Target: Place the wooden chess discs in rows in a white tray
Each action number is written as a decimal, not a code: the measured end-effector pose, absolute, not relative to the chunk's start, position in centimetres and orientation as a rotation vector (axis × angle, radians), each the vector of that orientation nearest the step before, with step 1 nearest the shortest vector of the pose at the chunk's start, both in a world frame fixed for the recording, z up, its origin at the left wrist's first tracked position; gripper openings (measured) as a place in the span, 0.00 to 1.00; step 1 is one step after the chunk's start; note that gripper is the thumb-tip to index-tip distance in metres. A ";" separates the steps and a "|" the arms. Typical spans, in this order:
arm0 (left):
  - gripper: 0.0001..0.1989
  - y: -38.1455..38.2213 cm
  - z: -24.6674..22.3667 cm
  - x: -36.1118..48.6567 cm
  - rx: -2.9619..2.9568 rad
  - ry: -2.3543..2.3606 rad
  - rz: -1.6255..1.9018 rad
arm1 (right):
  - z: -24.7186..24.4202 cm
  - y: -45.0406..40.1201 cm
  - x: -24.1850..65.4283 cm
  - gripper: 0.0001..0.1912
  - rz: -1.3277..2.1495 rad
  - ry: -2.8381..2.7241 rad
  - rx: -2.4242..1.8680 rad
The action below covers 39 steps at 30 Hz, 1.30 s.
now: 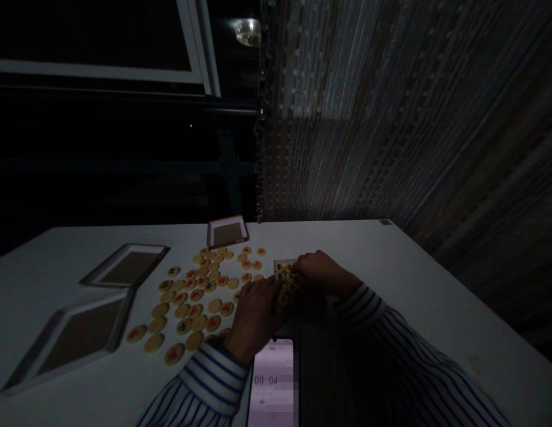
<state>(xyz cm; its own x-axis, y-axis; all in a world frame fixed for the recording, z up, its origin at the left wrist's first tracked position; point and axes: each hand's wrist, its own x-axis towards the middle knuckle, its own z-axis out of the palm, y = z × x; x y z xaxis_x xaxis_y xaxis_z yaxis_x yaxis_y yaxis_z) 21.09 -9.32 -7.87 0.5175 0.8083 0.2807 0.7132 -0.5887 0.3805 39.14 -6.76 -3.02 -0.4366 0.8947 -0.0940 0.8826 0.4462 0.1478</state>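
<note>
A small box (pixel 276 264) stands in front of me, filled with rows of round xiangqi pieces (pixel 280 276) marked with dark characters. My left hand (pixel 256 314) is closed along the box's near left side, its fingertips at the rim and thumb hidden. From the right, my right hand (pixel 324 274) reaches over the box, fingers bent and pressed together on a piece in the top row. Its palm hides the box's right part. Many loose xiangqi pieces (pixel 196 295) lie scattered to the left, some with red or black characters up, others blank side up.
Shallow box lids or trays lie on the white table (pixel 365 249): one at the back (pixel 228 231), two at the left, a farther tray (pixel 129 265) and a nearer tray (pixel 75 335). A lit phone (pixel 271 385) showing a timer lies before me. A bead curtain (pixel 329 118) hangs behind.
</note>
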 end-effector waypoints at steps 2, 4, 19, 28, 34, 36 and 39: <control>0.18 -9.4 -7.8 21.1 2.542 1.290 0.651 | -3.1 -6.7 39.1 0.13 0.115 2.537 1.566; 0.18 -9.4 -7.9 21.1 2.542 1.289 0.665 | -3.1 -6.7 39.1 0.13 0.112 2.537 1.566; 0.20 -9.2 -8.4 21.1 2.557 1.309 0.663 | -2.7 -6.6 39.7 0.12 0.101 2.538 1.615; 0.23 -9.1 -8.8 20.9 2.583 1.272 0.706 | -0.4 -7.2 41.5 0.14 0.140 2.521 1.751; 0.25 -9.2 -9.1 20.7 2.604 1.266 0.849 | -0.1 -7.3 41.9 0.14 0.157 2.510 1.817; 0.23 -9.2 -9.1 20.6 2.603 1.285 0.902 | 0.0 -7.4 42.0 0.14 0.187 2.517 1.835; 0.19 -9.2 -8.8 20.3 2.581 1.341 0.976 | 0.3 -7.5 42.0 0.14 0.207 2.541 1.844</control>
<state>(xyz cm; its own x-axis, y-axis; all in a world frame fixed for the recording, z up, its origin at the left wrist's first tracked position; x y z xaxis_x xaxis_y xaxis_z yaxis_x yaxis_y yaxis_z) 20.33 -9.16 -8.82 0.4167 0.7577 0.5023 0.7109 -0.6160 0.3394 41.99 -7.54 0.28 -0.3128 0.9464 0.0808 0.9470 0.3042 0.1036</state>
